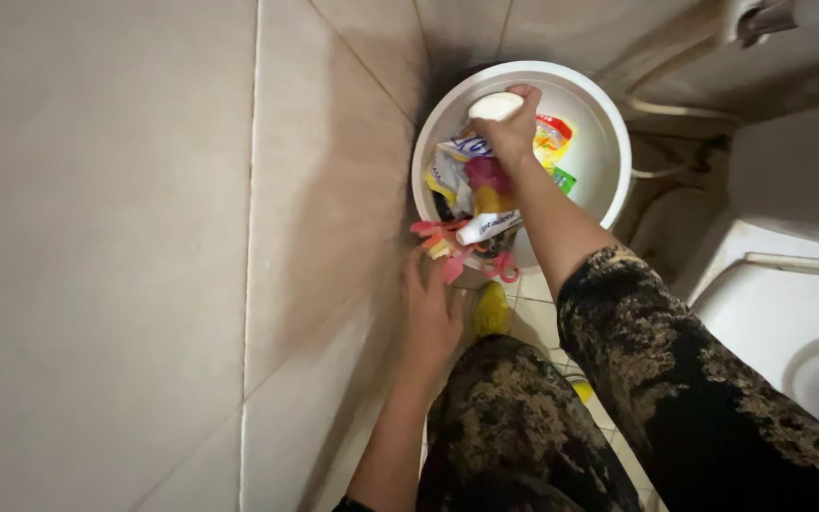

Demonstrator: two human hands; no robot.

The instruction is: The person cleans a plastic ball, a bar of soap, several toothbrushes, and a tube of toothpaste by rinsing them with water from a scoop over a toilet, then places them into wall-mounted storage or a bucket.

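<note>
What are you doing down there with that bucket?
A person crouches in a tiled corner, next to a toilet. Their right hand reaches into a white bucket and holds a white rounded object. The bucket is full of colourful packets, a tube and pink plastic clips on its rim. Their left hand rests just below the bucket, near the wall.

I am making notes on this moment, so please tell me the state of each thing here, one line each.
Bucket: upright on the floor, partly filled with packets and a tube.
White object: held in the right hand, over the bucket.
Left hand: fingers spread, empty, low beside the bucket.
Tube: lying on the pile, capped end not clear.
Scissors: at the bucket's near edge; blades hidden.
</note>
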